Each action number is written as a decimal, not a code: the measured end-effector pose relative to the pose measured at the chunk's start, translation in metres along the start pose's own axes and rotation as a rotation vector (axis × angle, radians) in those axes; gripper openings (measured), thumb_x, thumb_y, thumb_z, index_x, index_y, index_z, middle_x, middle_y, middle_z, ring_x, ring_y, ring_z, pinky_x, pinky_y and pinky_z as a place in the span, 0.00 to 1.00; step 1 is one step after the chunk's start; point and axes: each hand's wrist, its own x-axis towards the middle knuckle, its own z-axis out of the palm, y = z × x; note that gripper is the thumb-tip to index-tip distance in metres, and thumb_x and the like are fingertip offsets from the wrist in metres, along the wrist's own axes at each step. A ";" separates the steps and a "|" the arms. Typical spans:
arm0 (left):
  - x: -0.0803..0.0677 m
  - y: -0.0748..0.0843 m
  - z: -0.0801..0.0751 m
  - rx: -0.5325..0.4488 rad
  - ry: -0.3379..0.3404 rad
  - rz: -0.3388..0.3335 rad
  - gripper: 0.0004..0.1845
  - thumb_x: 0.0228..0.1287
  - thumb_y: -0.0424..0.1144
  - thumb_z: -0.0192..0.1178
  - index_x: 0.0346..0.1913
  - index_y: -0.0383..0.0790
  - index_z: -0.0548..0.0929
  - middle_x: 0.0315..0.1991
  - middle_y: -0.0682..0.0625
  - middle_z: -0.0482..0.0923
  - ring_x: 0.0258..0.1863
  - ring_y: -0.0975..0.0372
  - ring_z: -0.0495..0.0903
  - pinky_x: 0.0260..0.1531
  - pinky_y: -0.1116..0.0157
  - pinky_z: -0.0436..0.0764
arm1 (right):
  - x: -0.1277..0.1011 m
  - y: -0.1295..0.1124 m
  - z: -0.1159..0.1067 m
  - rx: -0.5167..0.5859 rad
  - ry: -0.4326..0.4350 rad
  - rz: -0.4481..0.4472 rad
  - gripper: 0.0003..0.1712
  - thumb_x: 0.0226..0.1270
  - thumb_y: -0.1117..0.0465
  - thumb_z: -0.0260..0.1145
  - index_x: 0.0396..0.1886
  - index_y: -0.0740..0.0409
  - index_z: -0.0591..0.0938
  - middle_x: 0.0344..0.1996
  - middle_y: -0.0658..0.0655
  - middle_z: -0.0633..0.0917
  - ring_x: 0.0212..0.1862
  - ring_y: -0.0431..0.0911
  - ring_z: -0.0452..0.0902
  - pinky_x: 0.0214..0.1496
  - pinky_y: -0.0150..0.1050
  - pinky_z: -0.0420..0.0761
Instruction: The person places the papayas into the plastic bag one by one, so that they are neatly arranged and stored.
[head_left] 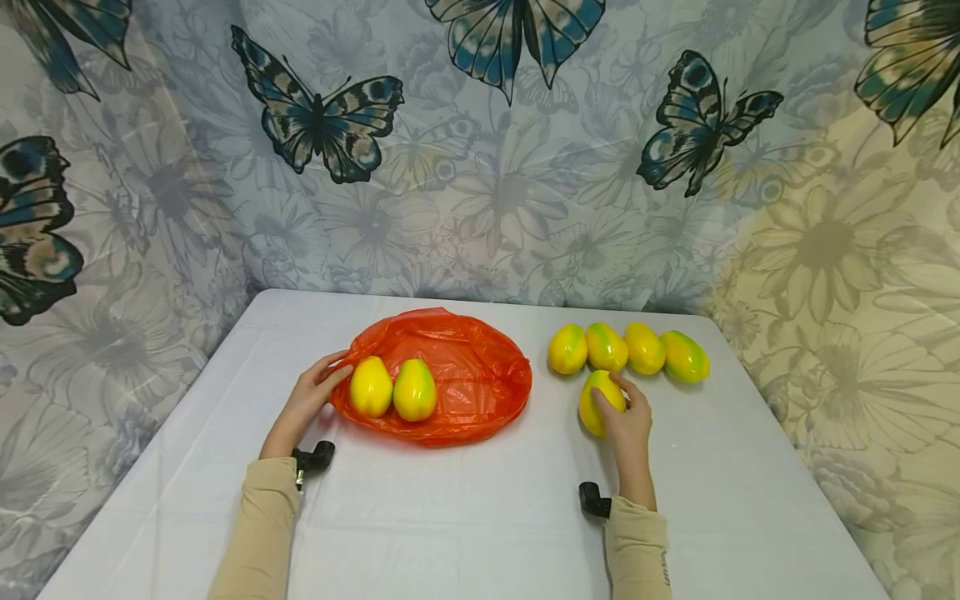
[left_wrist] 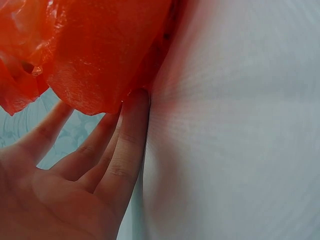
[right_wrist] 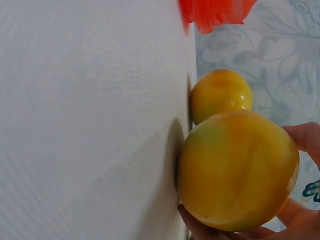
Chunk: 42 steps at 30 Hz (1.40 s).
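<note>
A red plastic bag (head_left: 480,383) lies spread open on the table, with two yellow-green mangoes (head_left: 371,387) side by side at its left. My left hand (head_left: 311,396) touches the bag's left edge. In the left wrist view its fingers (left_wrist: 125,150) are extended, and the bag (left_wrist: 100,55) hides their tips. To the right of the bag, my right hand (head_left: 628,421) grips a single mango (head_left: 592,408). Fingers curl around that mango (right_wrist: 237,170) in the right wrist view, where it sits at the table surface.
Several more mangoes (head_left: 643,348) form a row behind the right hand. A white cloth covers the table (head_left: 450,517). Butterfly-patterned fabric (head_left: 510,208) hangs behind the table's back edge. Each wrist wears a small black camera (head_left: 594,500).
</note>
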 end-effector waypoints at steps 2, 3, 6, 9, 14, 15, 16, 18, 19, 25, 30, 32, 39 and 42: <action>0.001 -0.001 0.000 -0.005 0.000 -0.002 0.32 0.72 0.54 0.53 0.74 0.50 0.63 0.72 0.41 0.65 0.65 0.51 0.67 0.45 0.80 0.72 | 0.000 0.000 0.001 0.007 0.007 0.009 0.32 0.67 0.56 0.64 0.69 0.57 0.70 0.73 0.65 0.62 0.68 0.62 0.59 0.69 0.56 0.67; 0.001 -0.001 0.000 -0.004 0.001 -0.004 0.32 0.72 0.54 0.53 0.74 0.50 0.63 0.72 0.41 0.65 0.65 0.51 0.67 0.45 0.80 0.72 | 0.000 0.000 0.001 0.009 0.011 0.007 0.31 0.67 0.56 0.64 0.69 0.57 0.71 0.73 0.65 0.62 0.68 0.62 0.59 0.68 0.56 0.67; 0.000 0.000 0.000 0.004 0.003 -0.006 0.32 0.71 0.55 0.54 0.74 0.51 0.63 0.72 0.41 0.65 0.65 0.52 0.68 0.46 0.79 0.72 | -0.001 -0.001 0.002 0.017 0.022 0.008 0.31 0.67 0.57 0.65 0.68 0.57 0.71 0.72 0.65 0.63 0.67 0.61 0.60 0.69 0.55 0.67; -0.001 0.001 0.000 0.010 0.004 -0.001 0.33 0.70 0.57 0.54 0.74 0.51 0.63 0.72 0.41 0.66 0.65 0.52 0.68 0.46 0.79 0.72 | -0.002 -0.002 0.003 0.026 0.024 -0.001 0.30 0.66 0.58 0.65 0.67 0.58 0.72 0.72 0.66 0.64 0.68 0.61 0.60 0.70 0.56 0.67; -0.002 0.003 0.001 0.005 0.004 0.002 0.33 0.70 0.57 0.54 0.74 0.50 0.63 0.72 0.42 0.66 0.67 0.51 0.68 0.49 0.76 0.72 | -0.002 -0.003 0.006 0.041 0.019 -0.028 0.30 0.66 0.59 0.65 0.67 0.59 0.73 0.71 0.67 0.64 0.68 0.62 0.61 0.71 0.56 0.65; -0.003 0.004 0.001 0.004 0.002 -0.002 0.34 0.70 0.57 0.54 0.74 0.50 0.63 0.72 0.42 0.65 0.67 0.51 0.67 0.51 0.74 0.71 | -0.002 -0.004 0.007 0.041 0.020 -0.036 0.29 0.66 0.60 0.65 0.66 0.60 0.73 0.71 0.67 0.65 0.68 0.62 0.61 0.70 0.56 0.65; -0.004 0.006 0.001 0.003 -0.001 -0.008 0.33 0.70 0.56 0.54 0.74 0.50 0.63 0.72 0.41 0.65 0.68 0.50 0.67 0.52 0.73 0.71 | -0.002 -0.005 0.007 0.038 0.022 -0.042 0.29 0.66 0.60 0.66 0.66 0.60 0.73 0.71 0.67 0.65 0.68 0.62 0.61 0.70 0.56 0.66; -0.008 0.012 0.001 -0.001 -0.009 -0.018 0.33 0.71 0.55 0.54 0.74 0.48 0.62 0.73 0.41 0.64 0.69 0.49 0.66 0.54 0.70 0.71 | -0.002 -0.007 0.009 0.034 0.025 -0.052 0.29 0.66 0.60 0.66 0.66 0.60 0.73 0.70 0.67 0.65 0.68 0.62 0.62 0.70 0.56 0.66; -0.010 0.016 0.001 -0.004 -0.014 -0.021 0.33 0.72 0.54 0.54 0.74 0.47 0.62 0.73 0.40 0.63 0.69 0.49 0.66 0.54 0.69 0.71 | -0.003 -0.008 0.010 0.031 0.025 -0.054 0.29 0.66 0.59 0.66 0.66 0.61 0.73 0.70 0.67 0.66 0.68 0.62 0.62 0.70 0.57 0.66; -0.022 0.033 0.003 -0.003 -0.023 -0.015 0.31 0.73 0.50 0.53 0.74 0.43 0.62 0.72 0.38 0.64 0.68 0.47 0.66 0.54 0.68 0.72 | -0.005 -0.014 0.014 0.051 0.014 -0.070 0.29 0.65 0.60 0.66 0.65 0.61 0.73 0.70 0.67 0.66 0.67 0.62 0.62 0.71 0.56 0.65; -0.022 0.034 0.004 -0.009 -0.023 -0.015 0.31 0.73 0.50 0.53 0.74 0.43 0.62 0.73 0.38 0.63 0.70 0.46 0.65 0.64 0.56 0.68 | -0.005 -0.020 0.020 0.059 -0.004 -0.097 0.28 0.65 0.59 0.66 0.64 0.60 0.74 0.70 0.65 0.66 0.68 0.60 0.62 0.71 0.55 0.65; -0.022 0.033 0.003 -0.009 -0.022 -0.017 0.31 0.73 0.50 0.54 0.74 0.43 0.62 0.73 0.38 0.63 0.70 0.46 0.65 0.65 0.54 0.67 | -0.004 -0.022 0.022 0.059 -0.006 -0.111 0.28 0.65 0.59 0.67 0.64 0.59 0.74 0.69 0.64 0.67 0.68 0.59 0.63 0.72 0.55 0.64; -0.024 0.035 0.004 0.009 -0.019 -0.020 0.31 0.73 0.50 0.53 0.74 0.44 0.63 0.72 0.38 0.64 0.68 0.47 0.67 0.58 0.63 0.71 | -0.005 -0.029 0.031 0.048 -0.006 -0.137 0.28 0.65 0.58 0.67 0.65 0.58 0.74 0.68 0.62 0.69 0.69 0.57 0.62 0.74 0.54 0.62; -0.023 0.035 0.004 0.007 -0.019 -0.018 0.31 0.73 0.49 0.53 0.74 0.44 0.62 0.72 0.37 0.64 0.68 0.47 0.67 0.59 0.62 0.71 | -0.007 -0.033 0.033 0.046 -0.010 -0.142 0.29 0.65 0.58 0.67 0.65 0.57 0.74 0.68 0.62 0.69 0.69 0.57 0.62 0.73 0.54 0.63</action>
